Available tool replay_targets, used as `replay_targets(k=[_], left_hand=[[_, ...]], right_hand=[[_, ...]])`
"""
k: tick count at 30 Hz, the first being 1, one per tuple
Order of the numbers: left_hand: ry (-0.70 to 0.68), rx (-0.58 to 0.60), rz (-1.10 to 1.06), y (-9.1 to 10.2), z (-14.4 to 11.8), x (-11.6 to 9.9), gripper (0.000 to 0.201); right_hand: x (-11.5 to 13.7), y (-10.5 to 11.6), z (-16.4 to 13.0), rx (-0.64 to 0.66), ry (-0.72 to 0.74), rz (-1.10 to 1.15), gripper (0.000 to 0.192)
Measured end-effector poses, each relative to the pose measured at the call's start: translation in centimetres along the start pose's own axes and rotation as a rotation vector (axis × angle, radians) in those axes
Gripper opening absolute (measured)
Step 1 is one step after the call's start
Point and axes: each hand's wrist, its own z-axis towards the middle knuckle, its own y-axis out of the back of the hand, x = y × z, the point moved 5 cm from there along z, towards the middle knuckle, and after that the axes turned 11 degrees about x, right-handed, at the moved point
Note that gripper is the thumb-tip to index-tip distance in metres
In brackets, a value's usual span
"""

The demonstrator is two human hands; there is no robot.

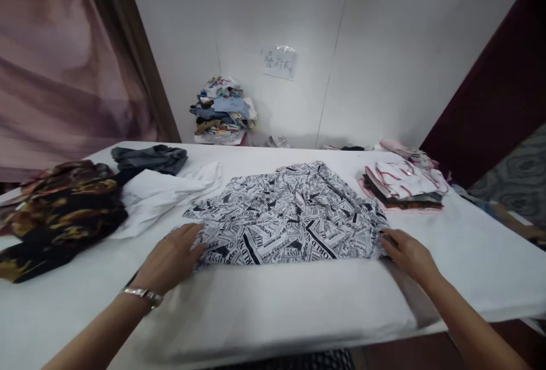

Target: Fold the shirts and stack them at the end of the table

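A black-and-white newspaper-print shirt [294, 216] lies spread on the white table, a little rumpled in its far part. At its near left corner, my left hand [174, 256] is closed on the fabric, with a silver watch or bracelet on the wrist. My right hand [409, 253] pinches the near right corner between thumb and fingers. The shirt's near edge runs fairly straight between both hands, and the fingertips are partly hidden by the cloth.
On the left lie a black-and-gold patterned garment [68, 210], a white garment [157, 193] and a dark grey one [149, 157]. A folded stack [405, 182] stands right on the white table [478, 256]. Behind, a clothes pile [224, 108] rises by the wall.
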Motion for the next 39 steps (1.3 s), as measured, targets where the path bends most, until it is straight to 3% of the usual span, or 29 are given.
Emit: replay_targets(k=[2, 4, 8, 11, 14, 18, 22, 25, 28, 30, 34, 39], left_hand=[[-0.076, -0.065, -0.009, 0.3, 0.8, -1.8, 0.050], [-0.174, -0.041, -0.033, -0.5, 1.8, -3.7, 0.051], [-0.237, 0.134, -0.043, -4.0, 3.6, -5.3, 0.049], [-0.164, 0.156, -0.083, -4.6, 4.8, -4.6, 0.048], [-0.155, 0.056, -0.173, -2.6, 6.5, -6.0, 0.043], [-0.235, 0.121, -0.229, -1.1, 10.7, -13.3, 0.038], [-0.296, 0.161, -0.165, -2.9, 16.3, -21.7, 0.039], [-0.285, 0.155, -0.105, -5.0, 20.0, -25.0, 0.036], [-0.227, 0.147, -0.133, -5.7, 23.2, -25.2, 0.019], [-0.169, 0.135, -0.179, -4.9, 25.0, -24.3, 0.024], [-0.124, 0.090, -0.289, -1.5, 27.1, -22.5, 0.031], [-0.210, 0.007, -0.371, 3.3, 26.2, -22.6, 0.027]], right_hand=[[2.5, 1.3, 0.7, -0.111, 0.081, 0.032, 0.038], [5.2, 1.8, 1.6, -0.160, 0.165, 0.101, 0.036], [9.8, -0.5, 3.2, -0.043, 0.424, 0.139, 0.036], [10.2, -3.7, 3.3, 0.060, 0.478, 0.050, 0.039], [9.2, -5.6, 3.2, 0.040, 0.428, 0.024, 0.039], [8.7, -6.1, 3.2, 0.025, 0.407, 0.058, 0.038], [8.6, -5.9, 3.3, 0.038, 0.412, 0.105, 0.036], [8.5, -5.9, 3.3, 0.057, 0.410, 0.126, 0.036], [8.5, -5.7, 3.2, 0.073, 0.409, 0.141, 0.035], [8.6, -5.6, 3.2, 0.076, 0.411, 0.156, 0.035], [8.6, -5.3, 3.2, 0.046, 0.419, 0.195, 0.033], [8.5, -5.1, 3.2, -0.035, 0.424, 0.250, 0.032]])
